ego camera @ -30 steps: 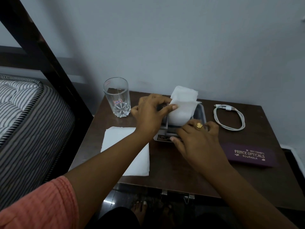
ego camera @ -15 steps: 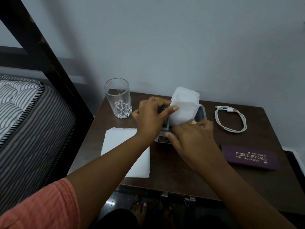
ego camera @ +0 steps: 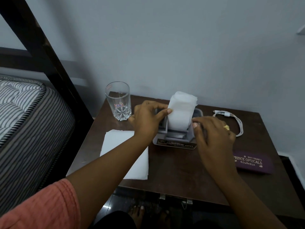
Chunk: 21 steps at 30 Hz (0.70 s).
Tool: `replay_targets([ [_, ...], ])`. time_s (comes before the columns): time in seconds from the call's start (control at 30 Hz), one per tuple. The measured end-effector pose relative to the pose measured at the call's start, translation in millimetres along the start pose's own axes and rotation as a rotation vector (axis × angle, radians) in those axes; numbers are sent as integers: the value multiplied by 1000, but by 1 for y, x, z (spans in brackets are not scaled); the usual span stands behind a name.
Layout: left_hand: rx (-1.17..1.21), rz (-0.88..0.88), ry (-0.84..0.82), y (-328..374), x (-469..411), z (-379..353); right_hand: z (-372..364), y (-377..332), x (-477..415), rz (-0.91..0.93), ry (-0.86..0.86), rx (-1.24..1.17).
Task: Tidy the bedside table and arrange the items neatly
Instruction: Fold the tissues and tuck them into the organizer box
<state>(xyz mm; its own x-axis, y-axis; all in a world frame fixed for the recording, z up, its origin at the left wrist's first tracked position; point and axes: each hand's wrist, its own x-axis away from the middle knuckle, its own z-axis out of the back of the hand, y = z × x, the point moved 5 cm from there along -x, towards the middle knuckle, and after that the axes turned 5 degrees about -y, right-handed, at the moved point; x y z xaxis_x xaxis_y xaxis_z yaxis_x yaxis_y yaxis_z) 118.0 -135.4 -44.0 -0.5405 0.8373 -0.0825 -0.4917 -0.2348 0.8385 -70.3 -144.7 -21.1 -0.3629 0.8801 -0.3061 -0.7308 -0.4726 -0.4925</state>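
From the head view, the person's left hand [ego camera: 148, 118] pinches the near-left edge of a folded stack of white napkins [ego camera: 180, 111], thumb pressed on the paper, while the right hand [ego camera: 212, 134] rests with curled fingers against the right wall of the grey napkin holder [ego camera: 175, 139], steadying it; whether it truly grips the wall cannot be told. The stack stands upright between the two hands, partly down in the holder. The step in hand looks like seating the napkins. Next, a straight downward push seems needed, keeping the holder from sliding. Left of the grip stands a glass [ego camera: 118, 100]; nearer, a loose napkin [ego camera: 125, 154] lies flat. Right of it lie a coiled cable [ego camera: 231, 120] and a spectacle case [ego camera: 252, 163] on the bedside table [ego camera: 181, 171].
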Motion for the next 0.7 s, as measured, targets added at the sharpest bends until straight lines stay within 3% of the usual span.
replay_targets([
  [0.1, 28, 43, -14, 0, 0, -2, 3, 6, 19, -102, 47, -157],
  [0.27, 309, 97, -94, -7, 4, 8, 2, 13, 59, -351, 111, -482],
  [0.4, 371, 123, -25, -21, 31, 47, -3, 12, 91, -543, 97, -629],
  [0.47, 301, 174, 46, -44, 56, 76, -12, 2, 102, -578, -26, -624],
  [0.53, 200, 244, 76, -76, 80, 101, -27, -15, 107, -543, -266, -579],
  [0.63, 3, 353, 49, -109, 102, 123, -55, -47, 108, -388, -615, -436],
  [0.7, -73, 428, 8, -120, 107, 124, -68, -67, 103, -266, -675, -371],
])
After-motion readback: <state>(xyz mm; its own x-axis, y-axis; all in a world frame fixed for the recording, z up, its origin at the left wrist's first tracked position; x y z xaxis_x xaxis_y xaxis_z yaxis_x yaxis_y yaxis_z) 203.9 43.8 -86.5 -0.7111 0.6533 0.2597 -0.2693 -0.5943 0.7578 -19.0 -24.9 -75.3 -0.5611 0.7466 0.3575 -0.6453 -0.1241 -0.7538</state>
